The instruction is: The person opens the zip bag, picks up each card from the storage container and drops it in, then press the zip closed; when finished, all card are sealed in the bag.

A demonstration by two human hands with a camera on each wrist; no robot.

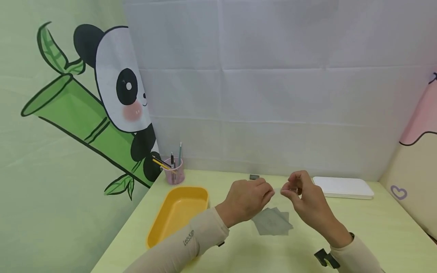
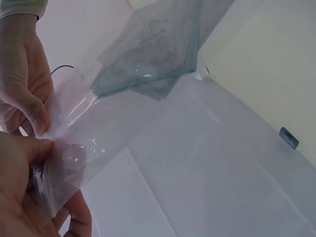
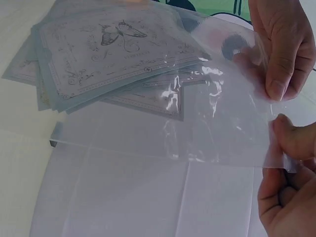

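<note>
Clear plastic sleeve (image 3: 207, 128), pinched above grey cards (image 3: 113, 54)

Pale yellow-green table (image 1: 375, 227): yellow tray (image 1: 177, 212), pink pen cup (image 1: 175, 172), white flat box (image 1: 343, 187), grey card stack (image 1: 273, 222).

Left hand (image 1: 249, 199) and right hand (image 1: 304, 197) raised above table (image 1: 375, 227), fingertips facing, pinching thin clear film (image 1: 278, 190) stretched between them. Grey cards (image 1: 273, 222) flat on table directly below grip. Yellow tray (image 1: 177, 212) left of grip, pink pen cup (image 1: 175, 172) beyond tray. White flat case (image 1: 343, 187) right of grip. Small dark block (image 1: 254, 177) just behind left hand.
</note>
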